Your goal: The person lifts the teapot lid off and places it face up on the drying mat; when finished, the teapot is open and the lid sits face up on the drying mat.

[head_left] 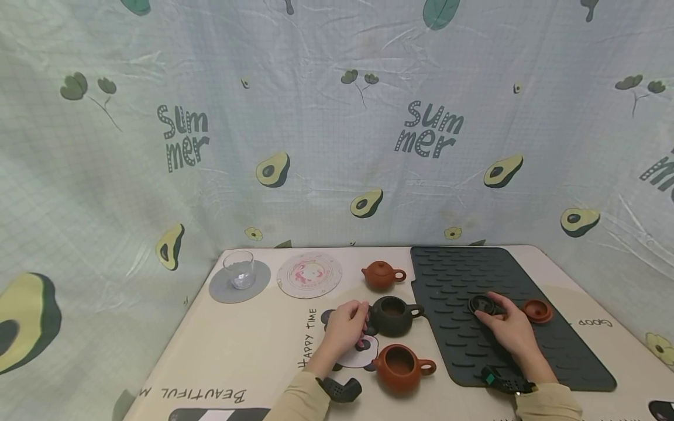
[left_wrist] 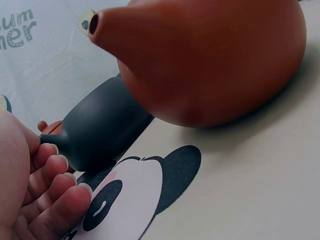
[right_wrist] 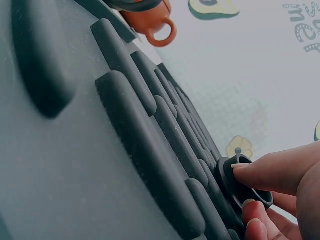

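My left hand (head_left: 346, 327) is at the spout of a lidless black teapot (head_left: 392, 318); in the left wrist view its curled fingers (left_wrist: 55, 165) pinch the spout's tip. On the dark ridged mat (head_left: 447, 327), my right hand (head_left: 508, 327) pinches a small black teapot lid (head_left: 481, 304) between thumb and fingers. The right wrist view has this lid (right_wrist: 240, 180) turned underside up, its rim raised. Right of that hand lies a reddish-brown lid (head_left: 537, 310), also on the mat. A lidless reddish-brown teapot (head_left: 401, 368) stands nearer me than the black one.
Behind the black teapot is a smaller reddish-brown teapot (head_left: 382, 275) with its lid on. A clear glass (head_left: 240, 272) stands on a grey round coaster (head_left: 221, 289) at the far left, beside a patterned round mat (head_left: 309, 286). A printed curtain (head_left: 316, 117) hangs behind the table.
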`<state>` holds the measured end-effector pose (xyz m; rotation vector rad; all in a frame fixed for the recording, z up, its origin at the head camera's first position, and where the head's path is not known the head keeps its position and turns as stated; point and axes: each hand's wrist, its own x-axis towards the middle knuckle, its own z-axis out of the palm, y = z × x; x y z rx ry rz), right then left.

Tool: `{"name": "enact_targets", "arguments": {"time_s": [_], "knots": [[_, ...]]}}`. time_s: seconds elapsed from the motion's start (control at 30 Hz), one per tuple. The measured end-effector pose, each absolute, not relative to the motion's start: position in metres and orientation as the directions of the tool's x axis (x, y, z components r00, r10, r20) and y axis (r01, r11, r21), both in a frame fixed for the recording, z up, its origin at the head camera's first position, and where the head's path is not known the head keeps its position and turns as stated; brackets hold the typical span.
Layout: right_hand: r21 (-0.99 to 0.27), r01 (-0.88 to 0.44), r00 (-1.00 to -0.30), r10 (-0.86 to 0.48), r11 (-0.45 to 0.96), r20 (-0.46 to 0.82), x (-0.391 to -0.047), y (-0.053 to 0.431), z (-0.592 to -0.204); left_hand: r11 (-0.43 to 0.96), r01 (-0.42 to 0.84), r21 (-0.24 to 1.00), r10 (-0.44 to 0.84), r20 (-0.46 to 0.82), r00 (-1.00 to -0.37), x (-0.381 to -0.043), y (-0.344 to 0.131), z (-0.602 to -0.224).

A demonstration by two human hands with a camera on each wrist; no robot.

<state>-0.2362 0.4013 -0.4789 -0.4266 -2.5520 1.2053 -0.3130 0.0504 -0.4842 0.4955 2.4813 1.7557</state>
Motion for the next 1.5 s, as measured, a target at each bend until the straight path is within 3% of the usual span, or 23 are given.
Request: {"name": "enact_targets", "arguments": {"time_s": [1.5], "knots": [[-0.79, 0.144, -0.917, 0.38, 0.596, 0.119, -0.2372, 0.4034, -0.48, 0.307, 0.224, 0.925, 0.303, 0.128, -0.944, -0.3139, 0.05, -0.484]]}}
